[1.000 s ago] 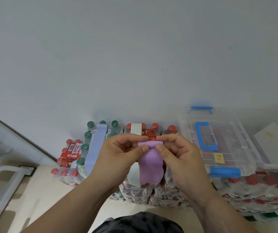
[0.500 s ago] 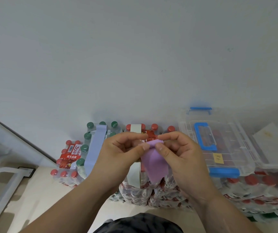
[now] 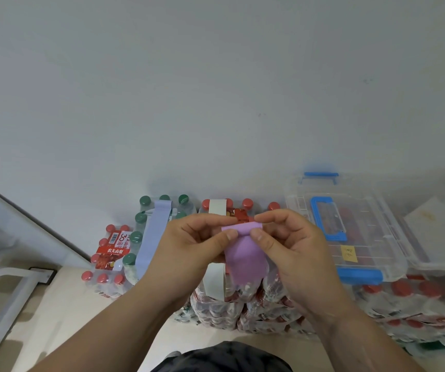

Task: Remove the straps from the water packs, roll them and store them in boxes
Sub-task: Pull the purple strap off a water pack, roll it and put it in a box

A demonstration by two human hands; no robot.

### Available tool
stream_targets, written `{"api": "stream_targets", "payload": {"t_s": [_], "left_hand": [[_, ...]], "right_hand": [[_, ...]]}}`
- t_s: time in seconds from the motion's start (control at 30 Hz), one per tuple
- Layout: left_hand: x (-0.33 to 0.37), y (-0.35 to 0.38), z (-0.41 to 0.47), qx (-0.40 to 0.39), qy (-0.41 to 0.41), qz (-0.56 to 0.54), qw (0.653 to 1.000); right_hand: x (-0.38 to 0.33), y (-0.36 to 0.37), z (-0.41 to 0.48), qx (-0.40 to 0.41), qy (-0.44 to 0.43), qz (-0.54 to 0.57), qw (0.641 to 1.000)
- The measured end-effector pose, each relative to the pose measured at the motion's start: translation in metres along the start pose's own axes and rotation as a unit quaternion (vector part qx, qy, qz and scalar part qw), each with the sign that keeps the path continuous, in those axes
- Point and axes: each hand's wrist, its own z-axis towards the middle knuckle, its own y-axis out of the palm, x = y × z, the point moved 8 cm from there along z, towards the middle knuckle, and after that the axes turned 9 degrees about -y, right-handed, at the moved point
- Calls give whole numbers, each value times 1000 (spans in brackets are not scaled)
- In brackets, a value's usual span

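A purple strap (image 3: 244,257) hangs between my hands in front of the water packs, its top end curled into a small roll. My left hand (image 3: 193,244) pinches the left side of that roll with thumb and fingers. My right hand (image 3: 288,245) pinches the right side. Behind them, a white strap (image 3: 217,209) runs over a red-capped water pack (image 3: 216,304), and a light blue strap (image 3: 152,233) lies over a green-capped pack (image 3: 138,237). A clear storage box with blue handle and latches (image 3: 350,237) sits shut on packs to the right.
A small red-capped pack with a red label (image 3: 108,257) stands at the left on the beige floor. More red-capped packs (image 3: 417,299) lie under the box at the right. A white wall rises behind. A white metal frame (image 3: 3,299) stands at the far left.
The roll at the purple strap's top has grown a little and the hanging part has become shorter. Both hands stay pinched on it at about the same place.
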Motion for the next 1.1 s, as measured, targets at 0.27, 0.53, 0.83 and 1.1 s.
{"api": "stream_targets", "payload": {"t_s": [0.27, 0.53, 0.83, 1.1], "left_hand": [[1, 1, 2, 0, 7, 6, 1000], [1, 3, 5, -5, 2, -2, 1000], [-3, 6, 5, -17, -11, -21, 1000], [-3, 7, 2, -23, -7, -8, 1000]], "right_hand": [[0, -2, 1, 14, -2, 0, 1000], [5, -2, 2, 9, 23, 15, 1000], [4, -1, 3, 2, 14, 22, 1000], [2, -3, 0, 39, 0, 1, 999]]}}
